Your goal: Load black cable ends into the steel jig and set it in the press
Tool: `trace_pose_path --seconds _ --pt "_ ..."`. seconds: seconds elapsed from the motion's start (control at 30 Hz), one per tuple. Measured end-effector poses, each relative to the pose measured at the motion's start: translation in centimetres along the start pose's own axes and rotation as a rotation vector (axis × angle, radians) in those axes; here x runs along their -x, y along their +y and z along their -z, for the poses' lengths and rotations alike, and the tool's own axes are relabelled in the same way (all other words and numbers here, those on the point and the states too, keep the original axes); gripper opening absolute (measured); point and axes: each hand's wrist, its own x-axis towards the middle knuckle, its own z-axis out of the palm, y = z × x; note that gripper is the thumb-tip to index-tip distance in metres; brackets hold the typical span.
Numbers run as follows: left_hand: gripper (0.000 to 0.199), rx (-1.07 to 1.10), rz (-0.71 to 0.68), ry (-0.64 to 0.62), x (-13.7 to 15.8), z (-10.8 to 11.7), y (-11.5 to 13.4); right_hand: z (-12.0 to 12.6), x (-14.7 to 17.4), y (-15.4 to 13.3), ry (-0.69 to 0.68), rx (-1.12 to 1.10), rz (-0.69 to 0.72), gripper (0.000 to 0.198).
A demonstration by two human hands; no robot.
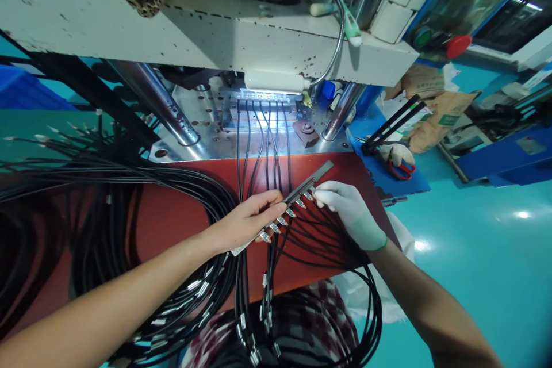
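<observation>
My bare left hand (250, 219) is closed around a narrow metal bar (321, 172), which slants up to the right over the red work surface. Several small silvery connectors (290, 213) stick out along the lower side of the bar. My right hand (347, 207), in a white glove, pinches at the connector nearest the bar's upper end. Thin black cables (314, 233) run below that hand towards the lower right. Behind the bar, other black cables (267, 149) lead into a brightly lit metal mould (259, 118) on the machine bed.
A large coil of black cables (207, 190) lies at the left. Steel columns (166, 103) flank the mould under a pale machine beam (207, 40). Red-handled scissors (401, 169) rest on a blue side shelf (416, 184). A red button (458, 46) is at upper right.
</observation>
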Motion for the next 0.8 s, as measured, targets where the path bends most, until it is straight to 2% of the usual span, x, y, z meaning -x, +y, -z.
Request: trace_pose_path --seconds 0.1,0.23,0.3,0.4,0.47,0.53,0.57,0.63,0.67,0.73,0.8 --pt "0.038 0.000 0.001 -0.013 0.0 0.0 0.1 0.0 0.0 0.0 0.010 -0.009 -0.011 0.025" --pt "0.038 -0.101 -0.040 -0.026 -0.1 0.0 -0.1 -0.4 0.2 0.0 0.003 0.037 -0.031 0.027" --pt "0.037 -0.150 -0.064 -0.016 -0.2 0.0 -0.2 -0.4 0.3 -0.1 0.023 0.098 -0.037 0.026" --pt "0.038 -0.182 -0.081 0.002 -0.2 -0.1 -0.4 0.6 0.3 -0.5 -0.030 0.276 -0.023 0.029" --pt "0.038 -0.189 -0.078 -0.006 -0.2 -0.1 -0.4 1.8 0.1 -1.1 0.029 0.514 0.079 0.031" --pt "0.038 -0.201 -0.064 -0.022 -0.2 -0.2 -0.3 2.8 -0.4 -1.9 0.126 0.815 0.289 0.025" --pt "0.038 -0.216 -0.058 -0.025 -0.2 -0.3 -0.1 3.1 -0.6 -2.3 0.126 0.951 0.409 0.022" --pt "0.038 -0.287 -0.060 -0.020 -0.1 -0.4 0.5 3.3 -1.2 -3.0 -0.040 1.156 0.593 0.027" --pt "0.037 -0.351 -0.071 -0.015 -0.2 -0.4 1.0 3.3 -1.4 -3.3 -0.155 1.219 0.635 0.029" --pt "0.036 -0.541 -0.127 0.005 -0.6 -0.2 2.2 3.3 -1.9 -3.5 -0.278 1.297 0.621 0.030" --pt "0.031 -0.791 -0.243 0.058 -1.3 0.6 3.5 3.8 -2.2 -3.2 -0.274 1.353 0.519 0.030"
